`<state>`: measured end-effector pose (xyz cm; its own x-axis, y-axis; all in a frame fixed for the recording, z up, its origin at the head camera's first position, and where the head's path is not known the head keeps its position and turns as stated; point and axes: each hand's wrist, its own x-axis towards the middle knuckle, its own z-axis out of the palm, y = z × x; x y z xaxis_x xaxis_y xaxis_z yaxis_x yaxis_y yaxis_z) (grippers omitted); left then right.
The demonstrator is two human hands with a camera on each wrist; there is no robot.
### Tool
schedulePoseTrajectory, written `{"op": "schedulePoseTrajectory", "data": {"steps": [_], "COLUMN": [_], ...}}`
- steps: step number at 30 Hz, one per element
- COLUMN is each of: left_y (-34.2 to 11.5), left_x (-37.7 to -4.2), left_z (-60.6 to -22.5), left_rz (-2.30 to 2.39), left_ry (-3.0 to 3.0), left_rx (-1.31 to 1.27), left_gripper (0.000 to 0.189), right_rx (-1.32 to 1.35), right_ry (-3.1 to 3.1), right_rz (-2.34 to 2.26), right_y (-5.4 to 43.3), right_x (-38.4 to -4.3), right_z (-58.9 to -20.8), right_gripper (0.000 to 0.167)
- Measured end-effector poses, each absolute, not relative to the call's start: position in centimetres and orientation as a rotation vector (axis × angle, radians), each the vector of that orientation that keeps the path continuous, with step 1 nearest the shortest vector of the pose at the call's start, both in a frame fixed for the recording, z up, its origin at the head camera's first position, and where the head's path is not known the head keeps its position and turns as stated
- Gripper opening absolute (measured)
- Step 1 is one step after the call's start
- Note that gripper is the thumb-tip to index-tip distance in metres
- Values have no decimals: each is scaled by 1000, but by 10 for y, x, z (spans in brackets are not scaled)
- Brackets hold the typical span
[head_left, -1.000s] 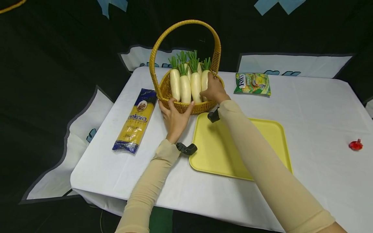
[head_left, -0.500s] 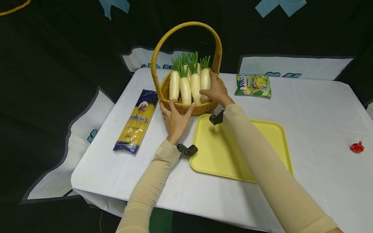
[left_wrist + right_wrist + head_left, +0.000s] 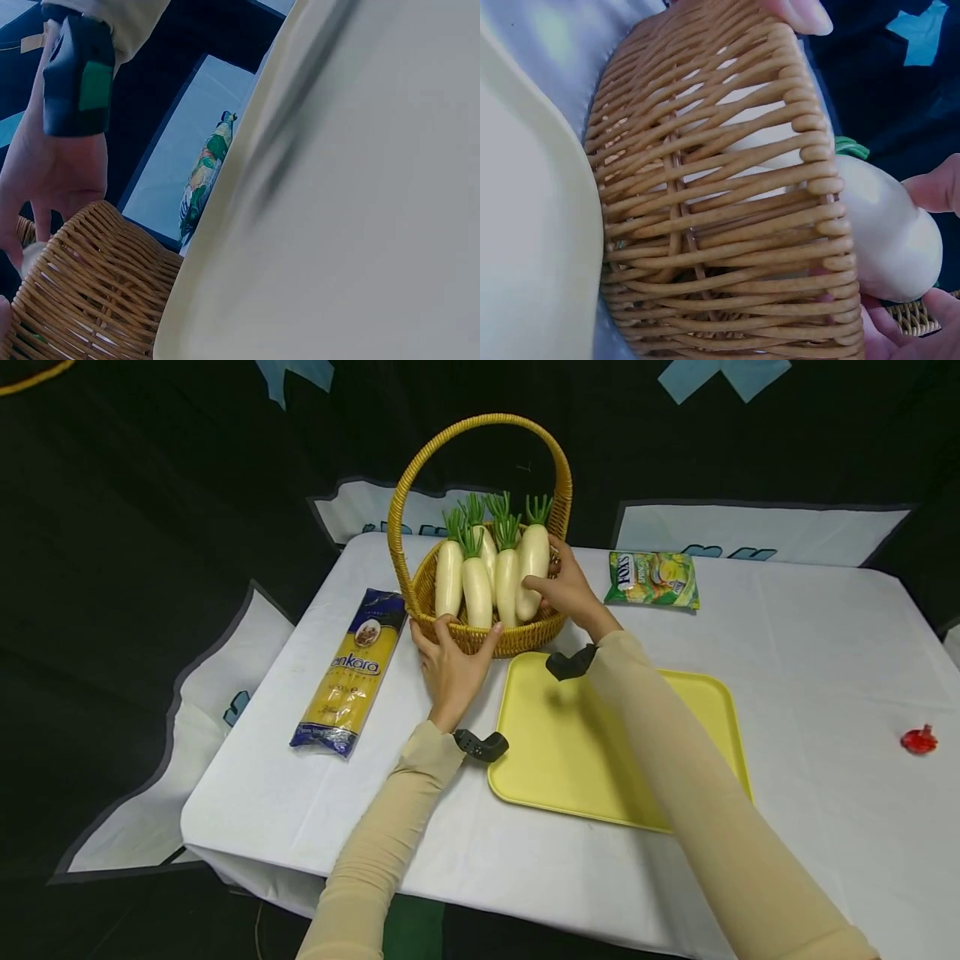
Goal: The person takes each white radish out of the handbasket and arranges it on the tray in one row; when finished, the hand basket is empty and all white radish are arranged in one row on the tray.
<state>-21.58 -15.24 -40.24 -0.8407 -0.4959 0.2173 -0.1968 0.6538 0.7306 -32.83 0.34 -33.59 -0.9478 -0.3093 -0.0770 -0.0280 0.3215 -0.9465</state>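
Observation:
A yellow wicker basket (image 3: 517,646) with a tall arched handle holds several white radishes (image 3: 477,591) with green tops. My left hand (image 3: 453,679) grips its front rim, fingers spread along the wicker and tips at the edge. At the basket's right side, my right hand (image 3: 576,590) holds the rightmost white radish (image 3: 533,568) between thumb and fingers. This radish leans slightly right, its lower end inside the basket. The right wrist view shows the thumb and fingers on the radish's smooth body (image 3: 891,236), behind the basket wall (image 3: 727,187).
A yellow tray (image 3: 570,760) lies just in front of the basket, below the right forearm. Left of the basket is a pasta packet (image 3: 348,672). A green candy bag (image 3: 651,579) lies to the right, and a small red object (image 3: 918,740) farther right on the white-covered table (image 3: 825,693).
My right hand has shifted slightly right, and the radish in its grip has moved right and apart from its neighbours. The left hand has stayed on the basket rim.

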Motion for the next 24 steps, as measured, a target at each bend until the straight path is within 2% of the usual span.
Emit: {"op": "schedulePoseTrajectory", "data": {"steps": [6,10,17,24], "left_y": [-151,-151,-152,-154], "left_x": [-217,-217,-217,-215], "left_z": [-403,-403,-401,-399], "left_rz": [-1045,-1047,-1068,-1094], "left_ry": [-2477,-2476,-2488,-2506], "left_rx": [543,553,551,543], "left_gripper": [80,81,79,76], "right_rx": [-306,-313,-284,-207], "right_ry": [2187,1981,1853,1967], "right_rz": [-1843,-1990,-2036,-1881], "right_y": [14,26,48,58], "right_x": [-322,-305,-249,-188], "right_z": [-335,-331,-325,-343], "right_gripper": [77,73,74,79]}}
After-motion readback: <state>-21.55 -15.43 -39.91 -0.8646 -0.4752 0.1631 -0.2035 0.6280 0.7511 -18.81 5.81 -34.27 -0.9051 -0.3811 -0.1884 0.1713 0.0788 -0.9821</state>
